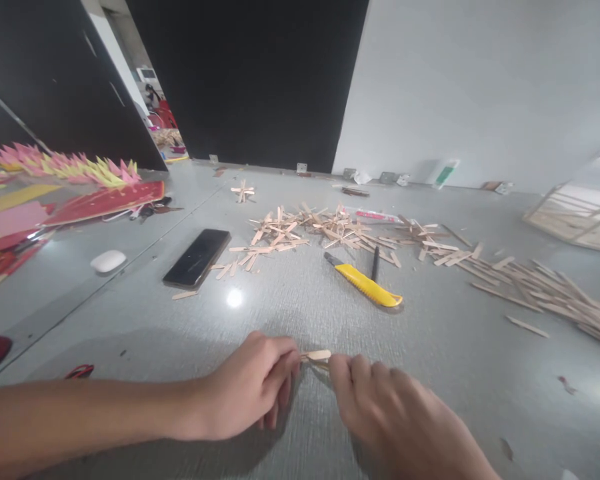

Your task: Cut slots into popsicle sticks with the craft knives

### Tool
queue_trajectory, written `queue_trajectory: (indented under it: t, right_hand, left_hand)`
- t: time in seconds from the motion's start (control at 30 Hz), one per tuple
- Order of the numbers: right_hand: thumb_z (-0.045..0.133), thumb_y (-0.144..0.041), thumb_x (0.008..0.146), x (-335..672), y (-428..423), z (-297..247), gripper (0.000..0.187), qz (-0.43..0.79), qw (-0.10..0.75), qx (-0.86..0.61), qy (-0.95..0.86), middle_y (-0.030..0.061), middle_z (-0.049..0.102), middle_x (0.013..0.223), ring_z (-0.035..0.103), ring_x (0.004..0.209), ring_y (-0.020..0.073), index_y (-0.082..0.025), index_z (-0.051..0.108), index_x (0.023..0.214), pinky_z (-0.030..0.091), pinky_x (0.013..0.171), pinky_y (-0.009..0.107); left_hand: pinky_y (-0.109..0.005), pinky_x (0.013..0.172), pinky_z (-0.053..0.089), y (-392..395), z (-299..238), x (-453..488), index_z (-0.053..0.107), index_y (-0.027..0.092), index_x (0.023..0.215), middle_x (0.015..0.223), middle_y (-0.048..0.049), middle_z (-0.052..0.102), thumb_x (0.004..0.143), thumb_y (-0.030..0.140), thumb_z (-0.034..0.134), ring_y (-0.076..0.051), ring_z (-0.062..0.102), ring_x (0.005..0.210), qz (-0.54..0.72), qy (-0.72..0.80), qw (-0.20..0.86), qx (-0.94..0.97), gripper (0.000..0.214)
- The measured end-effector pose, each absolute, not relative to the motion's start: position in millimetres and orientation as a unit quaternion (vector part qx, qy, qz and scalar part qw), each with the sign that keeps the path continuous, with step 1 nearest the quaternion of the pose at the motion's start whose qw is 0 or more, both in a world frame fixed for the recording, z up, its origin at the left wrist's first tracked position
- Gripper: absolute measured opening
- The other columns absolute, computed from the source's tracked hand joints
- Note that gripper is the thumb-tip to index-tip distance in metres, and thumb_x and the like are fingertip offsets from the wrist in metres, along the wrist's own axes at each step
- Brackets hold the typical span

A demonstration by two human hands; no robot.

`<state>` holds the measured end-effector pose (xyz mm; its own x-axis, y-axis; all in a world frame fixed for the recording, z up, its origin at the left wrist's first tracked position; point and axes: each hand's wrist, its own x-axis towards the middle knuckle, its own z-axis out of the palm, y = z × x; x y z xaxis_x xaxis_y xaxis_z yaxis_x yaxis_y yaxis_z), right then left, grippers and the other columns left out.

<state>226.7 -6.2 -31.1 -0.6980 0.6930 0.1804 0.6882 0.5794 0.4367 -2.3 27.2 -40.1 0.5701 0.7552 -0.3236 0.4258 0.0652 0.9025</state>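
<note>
Low in the middle of the view, my left hand (253,383) pinches wooden craft sticks (316,355) between thumb and fingers. My right hand (387,400) is closed around the other end of the sticks, just above the grey surface. A rounded stick tip shows in the gap between the hands; the rest is hidden by my fingers. Beyond my right hand lies a yellow utility knife (367,283), its blade end pointing up and left. A black pen-like stick (375,265) touches or nearly touches the knife.
A heap of cut stick pieces (325,227) spreads behind the knife, with longer sticks (545,290) at right. A phone (197,257) and a white earbud case (109,261) lie left. Pink and yellow paper spikes (65,167) are at far left; dark panels (250,80) stand behind.
</note>
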Motion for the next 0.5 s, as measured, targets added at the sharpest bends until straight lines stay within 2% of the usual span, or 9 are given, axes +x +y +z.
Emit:
queue_trajectory:
  t: [0.1, 0.17, 0.27, 0.4, 0.5]
  right_hand:
    - [0.052, 0.000, 0.070, 240, 22, -36, 0.029, 0.154, -0.017, 0.343, 0.927, -0.0012, 0.059, 0.066, 0.055, 0.049, 0.0190, -0.023, 0.052, 0.088, 0.023, 0.050, 0.036]
    - [0.055, 0.001, 0.073, 247, 41, -39, 0.030, 0.133, -0.008, 0.301, 0.944, -0.0040, 0.062, 0.069, 0.056, 0.051, 0.0163, -0.023, 0.050, 0.090, 0.024, 0.050, 0.035]
    - [0.058, 0.000, 0.075, 245, 44, -38, 0.027, 0.154, -0.004, 0.294, 0.943, -0.0050, 0.062, 0.066, 0.055, 0.049, 0.0147, -0.023, 0.050, 0.087, 0.021, 0.049, 0.034]
    - [0.054, 0.000, 0.076, 225, 9, -32, 0.021, 0.214, 0.003, 0.368, 0.905, 0.0016, 0.056, 0.058, 0.052, 0.045, 0.0179, -0.021, 0.052, 0.077, 0.012, 0.049, 0.035]
    - [0.056, -0.002, 0.073, 225, 7, -32, 0.020, 0.197, 0.008, 0.374, 0.906, 0.0018, 0.057, 0.060, 0.052, 0.045, 0.0187, -0.021, 0.054, 0.080, 0.012, 0.049, 0.036]
  left_hand:
    - [-0.015, 0.037, 0.046, 27, -41, -3, 0.052, 0.018, 0.084, 0.061, 0.0021, 0.060, 0.109, 0.042, 0.035, -0.009, 0.058, 0.042, 0.144, 0.449, 0.591, 0.654, 0.038]
    - [-0.014, 0.036, 0.045, 27, -41, -2, 0.052, 0.018, 0.086, 0.063, 0.0018, 0.061, 0.109, 0.042, 0.036, -0.009, 0.057, 0.041, 0.147, 0.453, 0.588, 0.653, 0.036]
    - [-0.014, 0.036, 0.044, 27, -42, -1, 0.052, 0.019, 0.086, 0.062, 0.0020, 0.060, 0.108, 0.043, 0.036, -0.009, 0.056, 0.040, 0.156, 0.457, 0.579, 0.657, 0.037]
    - [-0.015, 0.038, 0.045, 25, -42, 0, 0.051, 0.019, 0.080, 0.058, 0.0027, 0.057, 0.108, 0.047, 0.037, -0.009, 0.056, 0.040, 0.167, 0.455, 0.566, 0.667, 0.042]
    - [-0.016, 0.039, 0.045, 24, -43, -1, 0.051, 0.019, 0.078, 0.059, 0.0016, 0.058, 0.108, 0.047, 0.036, -0.010, 0.058, 0.041, 0.172, 0.454, 0.556, 0.674, 0.044]
